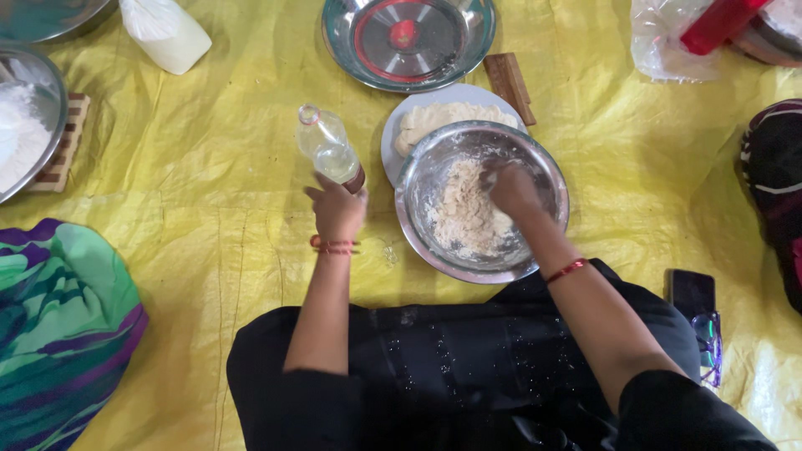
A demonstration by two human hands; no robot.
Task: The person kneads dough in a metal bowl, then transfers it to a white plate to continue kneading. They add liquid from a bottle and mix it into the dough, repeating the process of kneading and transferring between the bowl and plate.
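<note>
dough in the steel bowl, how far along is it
Done: one dough lump already rests on the white plate. In hand: right hand works crumbly flour mix in the steel bowl; left hand holds a bottle. Left: the mix is loose, not one ball.

Black clothing with short black sleeves, bare forearms, and red thread bracelets on both wrists.

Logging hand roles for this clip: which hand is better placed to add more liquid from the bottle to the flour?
Left. The left hand already grips the clear bottle of liquid just beside the steel bowl. The right hand has its fingers down in the crumbly flour mix, so it looks occupied.
</note>
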